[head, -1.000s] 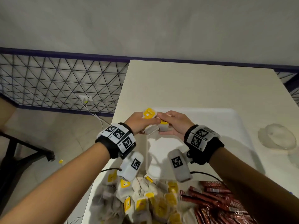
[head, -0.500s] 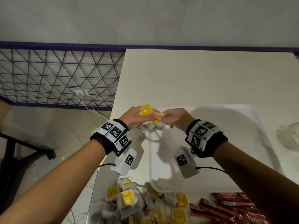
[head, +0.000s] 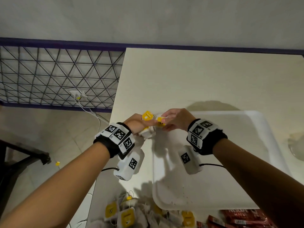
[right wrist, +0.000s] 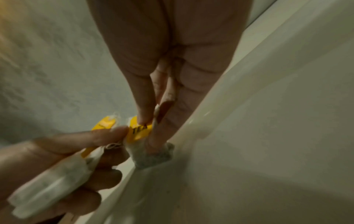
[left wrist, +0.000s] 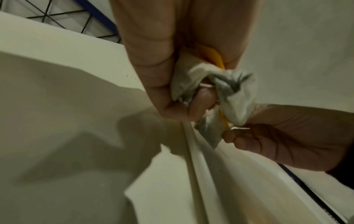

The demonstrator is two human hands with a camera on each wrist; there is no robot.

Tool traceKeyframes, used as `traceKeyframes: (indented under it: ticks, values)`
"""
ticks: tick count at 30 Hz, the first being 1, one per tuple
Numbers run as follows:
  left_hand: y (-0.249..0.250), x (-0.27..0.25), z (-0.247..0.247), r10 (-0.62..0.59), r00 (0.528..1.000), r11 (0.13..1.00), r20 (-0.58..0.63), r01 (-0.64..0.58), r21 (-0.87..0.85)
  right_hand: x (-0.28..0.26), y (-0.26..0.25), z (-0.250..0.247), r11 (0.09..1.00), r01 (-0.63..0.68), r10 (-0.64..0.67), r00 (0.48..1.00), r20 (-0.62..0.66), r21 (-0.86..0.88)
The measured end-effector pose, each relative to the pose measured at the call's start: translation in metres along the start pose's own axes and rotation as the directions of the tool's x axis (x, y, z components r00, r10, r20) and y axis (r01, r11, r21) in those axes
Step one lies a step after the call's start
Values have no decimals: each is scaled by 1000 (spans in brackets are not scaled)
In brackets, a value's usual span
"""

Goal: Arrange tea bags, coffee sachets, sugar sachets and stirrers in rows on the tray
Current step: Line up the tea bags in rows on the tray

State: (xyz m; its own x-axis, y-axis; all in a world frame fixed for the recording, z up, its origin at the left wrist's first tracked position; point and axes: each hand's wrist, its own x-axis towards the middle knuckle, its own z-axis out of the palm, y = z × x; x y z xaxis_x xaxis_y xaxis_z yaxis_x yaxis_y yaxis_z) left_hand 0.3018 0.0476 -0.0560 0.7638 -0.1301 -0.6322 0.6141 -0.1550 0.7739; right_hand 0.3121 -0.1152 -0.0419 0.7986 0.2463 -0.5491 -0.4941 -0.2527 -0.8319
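Two hands (head: 158, 122), tea bag (right wrist: 153, 156) between fingers (right wrist: 143, 109)

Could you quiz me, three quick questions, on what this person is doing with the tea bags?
1. True or false: the white tray already holds a row of tea bags.
2. The right hand pinches a tea bag by its yellow tag. Which word is printed on it?
3. Where does the pile of loose tea bags lie: A) on the tray, B) on the table near the person, C) on the floor?

Key: 1 false; 2 TEA; 3 B. The left hand grips a bunch of tea bags.
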Motion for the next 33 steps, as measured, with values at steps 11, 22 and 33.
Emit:
traceKeyframes:
  ticks: [11,22,33]
  values:
    - [0,19,-11,103,988,995,-112,-102,14,35,-8,-2,798,88,-216,965,-147,-596]
    - [12,15,-6,148,979,959,-137,-108,263,38,-10,-6,818,78,-210,963,-169,-569]
    - [29,-26,3,18,998,988,-66,-27,-152,-32,-32,28,980,33,-26,999,39,-195]
